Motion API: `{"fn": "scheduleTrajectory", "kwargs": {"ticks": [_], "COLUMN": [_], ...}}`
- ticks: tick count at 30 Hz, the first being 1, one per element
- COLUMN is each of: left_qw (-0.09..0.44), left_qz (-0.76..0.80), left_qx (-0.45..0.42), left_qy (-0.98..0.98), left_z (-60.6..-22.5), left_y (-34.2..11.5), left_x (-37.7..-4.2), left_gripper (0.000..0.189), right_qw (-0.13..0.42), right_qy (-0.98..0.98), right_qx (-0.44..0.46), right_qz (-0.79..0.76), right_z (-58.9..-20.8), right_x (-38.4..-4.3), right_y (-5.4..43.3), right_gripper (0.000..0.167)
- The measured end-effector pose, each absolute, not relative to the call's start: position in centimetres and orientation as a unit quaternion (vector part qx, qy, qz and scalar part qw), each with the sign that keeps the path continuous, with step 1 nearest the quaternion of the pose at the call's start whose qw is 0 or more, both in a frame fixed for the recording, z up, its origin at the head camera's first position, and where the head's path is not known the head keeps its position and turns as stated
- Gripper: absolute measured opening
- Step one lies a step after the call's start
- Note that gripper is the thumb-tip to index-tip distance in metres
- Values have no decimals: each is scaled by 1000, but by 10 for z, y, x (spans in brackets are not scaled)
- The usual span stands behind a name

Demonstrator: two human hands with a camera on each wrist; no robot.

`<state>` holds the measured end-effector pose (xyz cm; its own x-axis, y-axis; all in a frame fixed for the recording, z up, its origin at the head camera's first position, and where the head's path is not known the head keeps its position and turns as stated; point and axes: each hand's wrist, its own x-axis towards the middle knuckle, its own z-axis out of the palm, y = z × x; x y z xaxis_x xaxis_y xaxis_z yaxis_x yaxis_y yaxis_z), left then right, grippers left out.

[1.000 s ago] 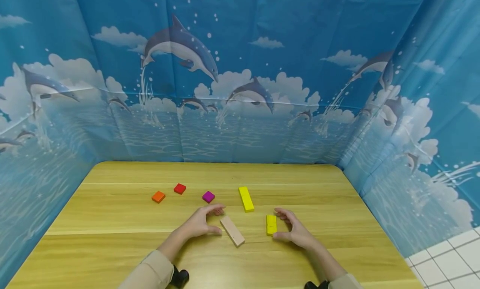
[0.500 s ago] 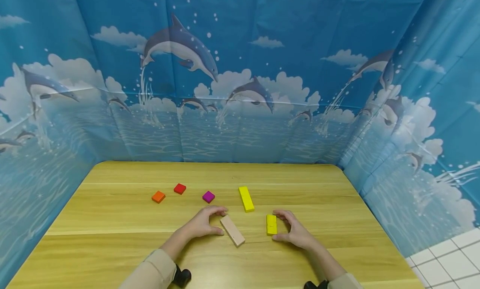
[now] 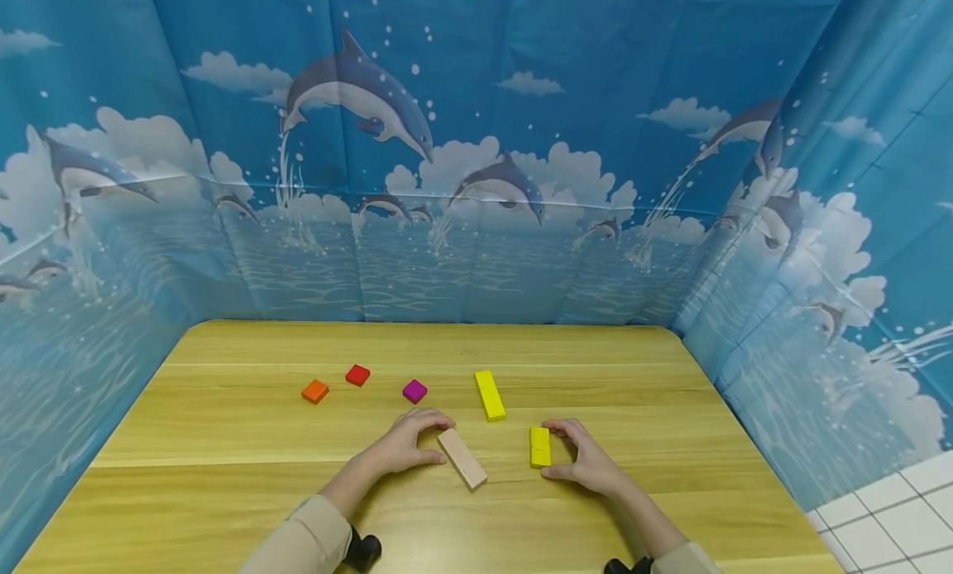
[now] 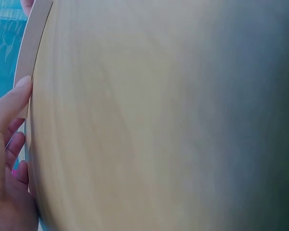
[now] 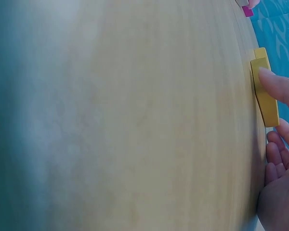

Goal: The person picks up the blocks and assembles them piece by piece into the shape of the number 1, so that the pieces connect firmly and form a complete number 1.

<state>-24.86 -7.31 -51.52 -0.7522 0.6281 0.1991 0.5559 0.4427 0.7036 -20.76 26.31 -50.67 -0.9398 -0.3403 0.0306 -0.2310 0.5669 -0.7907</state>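
A plain wooden block (image 3: pixel 462 459) lies slantwise on the table, and my left hand (image 3: pixel 399 443) curves round its far left end. In the left wrist view the thumb (image 4: pixel 17 96) lies against that block (image 4: pixel 34 38). On the right, my right hand (image 3: pixel 586 462) holds a short yellow block (image 3: pixel 539 447) between thumb and fingers, at its near and far ends. A faint line crosses the middle of that yellow block. The right wrist view shows the thumb (image 5: pixel 274 84) over its face. Some fingertips are hidden.
A longer yellow block (image 3: pixel 489 395) lies beyond the hands. Small flat pieces in purple (image 3: pixel 414 391), red (image 3: pixel 358 375) and orange (image 3: pixel 315 391) sit to the left at the back. A dolphin-print curtain (image 3: pixel 476 260) borders the wood-grain table (image 3: pixel 223 475).
My left hand has moved slightly right, closer round the wooden block. My right fingers have drawn in a little at the short yellow block. The blocks stay in place.
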Motion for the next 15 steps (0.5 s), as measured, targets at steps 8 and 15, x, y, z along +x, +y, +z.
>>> {"fn": "scheduleTrajectory", "kwargs": {"ticks": [8,15], "left_qw": [40,37], "left_qz": [404,416], "left_qx": [343,338], "left_qy": [847,843], "left_z": [-517,-517], "left_y": [-71,-69], "left_x": [-247,-246], "left_gripper": [41,38], "right_qw": [63,64], "right_qy": [882,883], "right_qx": [-163,-165], "right_qz": [-438,-434], "right_z": [-507,-509], "right_x": [-207,-207], "right_y": [265,266], "right_gripper": [70,68]}}
